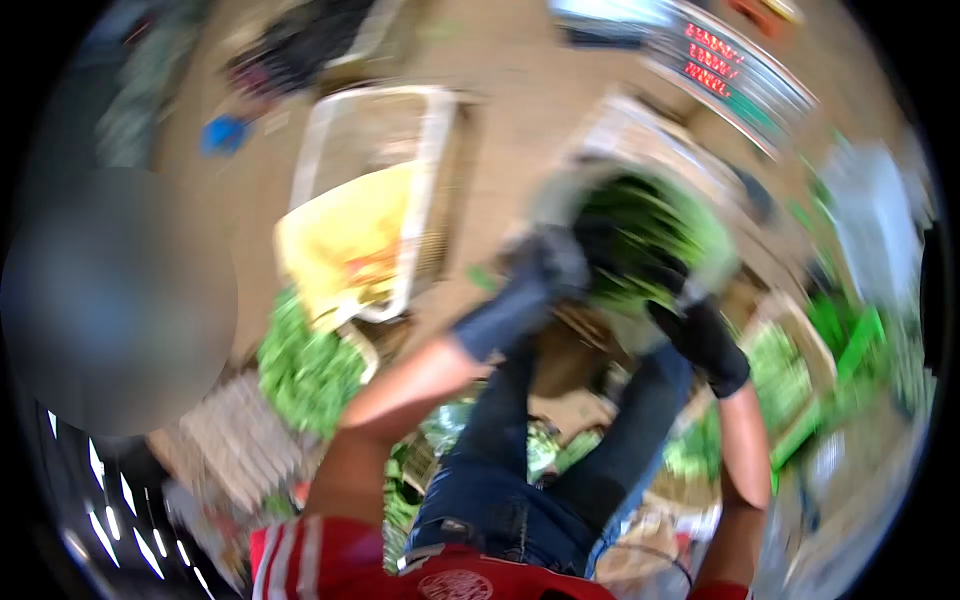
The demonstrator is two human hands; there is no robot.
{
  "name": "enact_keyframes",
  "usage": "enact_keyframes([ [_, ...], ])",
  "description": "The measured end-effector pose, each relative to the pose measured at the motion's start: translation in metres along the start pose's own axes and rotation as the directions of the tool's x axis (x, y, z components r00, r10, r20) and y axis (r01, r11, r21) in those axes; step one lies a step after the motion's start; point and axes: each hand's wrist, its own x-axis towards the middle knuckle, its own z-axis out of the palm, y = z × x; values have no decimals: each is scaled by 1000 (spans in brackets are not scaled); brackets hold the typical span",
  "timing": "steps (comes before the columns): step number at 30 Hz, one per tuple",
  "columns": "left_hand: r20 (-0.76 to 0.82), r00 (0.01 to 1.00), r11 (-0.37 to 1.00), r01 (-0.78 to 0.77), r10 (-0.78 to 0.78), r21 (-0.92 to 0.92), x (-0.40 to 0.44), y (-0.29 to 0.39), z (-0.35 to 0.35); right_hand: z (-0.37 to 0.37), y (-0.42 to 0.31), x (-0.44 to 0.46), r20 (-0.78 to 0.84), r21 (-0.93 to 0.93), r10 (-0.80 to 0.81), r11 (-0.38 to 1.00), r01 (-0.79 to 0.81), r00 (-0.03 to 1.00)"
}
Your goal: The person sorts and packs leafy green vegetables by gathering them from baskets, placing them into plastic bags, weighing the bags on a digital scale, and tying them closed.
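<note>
**Bunch (650, 225) in wrap (722, 250), between both hands**

At far left: stack of card (235, 435), edges ragged. Farther off, a blue scrap (224, 134), too blurred to identify. Next, rightward: loose greens (308, 365), just beside the near end of a white crate (437, 190). In that crate, a yellow bag (345, 225), draped toward the near left corner.

Left hand (562, 262): dark-gloved, at the left side of the wrap. Appears to touch; heavily smeared. Grasping or merely resting: cannot tell.

Then the bunch, right of centre: long, narrow, dark green leaves, nested in pale wrap. Cannot tell whether soft bag or stiffer bowl. Judged fairly light, soft and limp; likely to bruise if squeezed, possibly slick if damp. Best supported from beneath with both palms, or taken by the wrap's edge on opposite sides; not by leaf tips.

Right hand (712, 345): dark-gloved, at the near right edge of the wrap. Appears closed on that edge, thumb toward the wearer.

Beyond, a scale (712, 60): shows red digits, illegible. At far right: box (820, 365) of paler greens, a bright green crate (862, 345), a pale bag (878, 220) farther off.
</note>
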Motion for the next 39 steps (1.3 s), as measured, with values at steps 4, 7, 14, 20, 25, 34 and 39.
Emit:
enact_keyframes([
  [4,-119,967,973,-231,226,-29,0,-8,-2,41,149,46,186,-527,-25,841,121,982],
  [7,-184,927,938,-343,327,-58,0,-16,-7,69,171,87,284,-570,36,810,139,958],
  [14,-192,886,904,-427,422,16,0,-17,-23,52,122,105,440,-351,156,936,9,884],
  [20,-260,895,927,-375,362,-1,10,-22,8,-8,3,66,620,-121,381,910,-396,686],
  [25,-97,951,956,-294,294,19,32,-59,42,-48,-7,41,628,-161,467,860,-484,622],
  [34,-167,979,361,199,-118,911,48,-34,-107,-49,137,-14,305,-283,464,878,-386,832],
  [39,-259,921,955,297,-290,-12,88,-34,-72,42,206,-67,-53,310,392,881,-358,918],
])
